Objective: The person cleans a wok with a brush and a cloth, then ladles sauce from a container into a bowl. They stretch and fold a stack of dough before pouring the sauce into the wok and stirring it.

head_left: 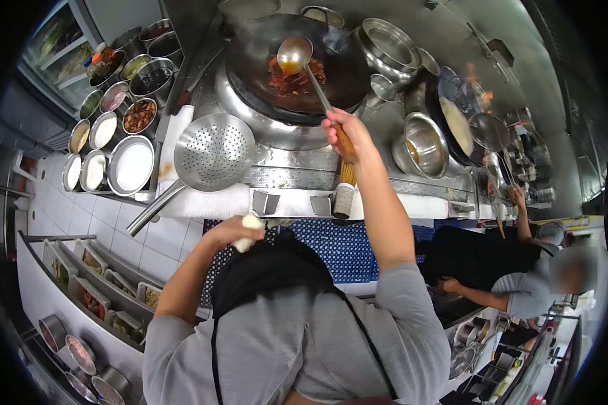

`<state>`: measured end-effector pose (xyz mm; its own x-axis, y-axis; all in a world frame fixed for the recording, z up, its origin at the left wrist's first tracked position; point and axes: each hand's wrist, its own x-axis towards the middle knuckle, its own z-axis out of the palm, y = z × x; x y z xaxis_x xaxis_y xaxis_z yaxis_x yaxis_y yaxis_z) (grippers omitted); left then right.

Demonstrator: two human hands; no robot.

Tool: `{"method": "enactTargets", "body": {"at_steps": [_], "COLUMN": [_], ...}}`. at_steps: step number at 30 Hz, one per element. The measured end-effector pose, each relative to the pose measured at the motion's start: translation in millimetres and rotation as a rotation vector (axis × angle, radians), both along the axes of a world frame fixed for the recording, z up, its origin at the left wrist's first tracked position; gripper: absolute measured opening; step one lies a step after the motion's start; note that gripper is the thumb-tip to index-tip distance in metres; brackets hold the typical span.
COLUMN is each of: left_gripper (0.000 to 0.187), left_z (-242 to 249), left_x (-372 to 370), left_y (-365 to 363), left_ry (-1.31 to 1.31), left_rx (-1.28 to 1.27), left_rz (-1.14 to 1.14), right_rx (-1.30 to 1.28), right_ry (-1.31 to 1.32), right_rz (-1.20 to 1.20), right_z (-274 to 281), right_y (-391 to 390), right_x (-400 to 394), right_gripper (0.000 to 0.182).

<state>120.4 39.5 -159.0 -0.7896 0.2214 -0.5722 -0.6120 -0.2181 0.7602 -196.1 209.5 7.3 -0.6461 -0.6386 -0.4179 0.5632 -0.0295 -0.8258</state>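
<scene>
My right hand is closed round the wooden handle of a metal ladle. The ladle's bowl, with some reddish-orange liquid in it, is over a large dark wok. Red sauce with small pieces lies in the wok's bottom, and steam rises at its left. Near my apron, my left hand is closed on a bunched white cloth. A perforated metal strainer rests on the counter left of the wok, its handle pointing down-left over the edge.
Metal containers of ingredients stand at the left. A bamboo brush is at the counter's front edge. Right of the wok are a steel bowl and a second wok with pale contents. A co-worker stands at the right.
</scene>
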Motion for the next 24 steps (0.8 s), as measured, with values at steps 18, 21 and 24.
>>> {"method": "enactTargets", "body": {"at_steps": [18,21,24], "left_gripper": [0.067,0.064,0.063], "left_z": [-220.2,-221.0,-225.6], "left_x": [-158.2,-173.8,-181.2], "left_y": [247.4,251.1,251.6], "left_ry": [0.518,0.411,0.382], "left_rx": [-0.428,-0.381,-0.356], "left_rz": [-0.568,-0.635,-0.595], "right_rx": [0.491,0.693,0.905], "right_ry": [0.531,0.765,0.807], "right_rz": [0.111,0.258,0.372], "right_z": [4.1,37.2,76.1], "right_y": [45.4,100.9,147.7], "right_x": [7.0,30.2,58.1], "right_gripper": [0.052,0.065,0.067]}}
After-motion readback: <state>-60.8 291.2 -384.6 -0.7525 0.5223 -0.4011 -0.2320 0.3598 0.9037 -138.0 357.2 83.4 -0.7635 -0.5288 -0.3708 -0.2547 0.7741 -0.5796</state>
